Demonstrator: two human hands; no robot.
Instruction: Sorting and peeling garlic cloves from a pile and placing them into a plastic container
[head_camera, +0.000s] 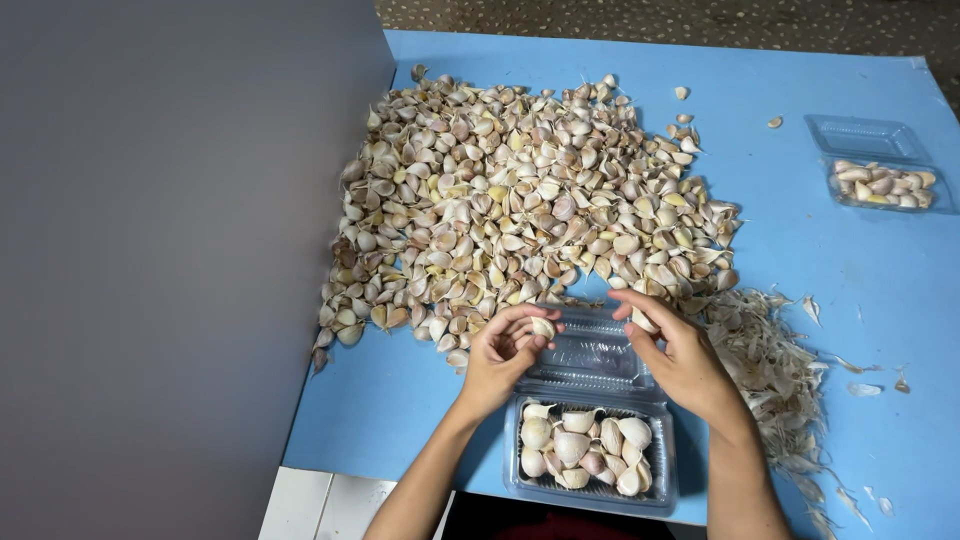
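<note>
Above two clear clamshell trays (590, 440) — two hands (505, 350), one clove (542, 327) each.

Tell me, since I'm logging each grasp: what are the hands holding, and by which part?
Each holds one garlic clove at the fingertips: the left hand pinches a clove by its sides; the right hand grips another clove, mostly hidden by fingers.

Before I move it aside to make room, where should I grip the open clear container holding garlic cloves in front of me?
Grip the garlic-filled tray by its two short side walls, coming from above with one hand on each end. Its lid lies hinged open on the far side, and the left hand and right hand already hover over it.
</note>
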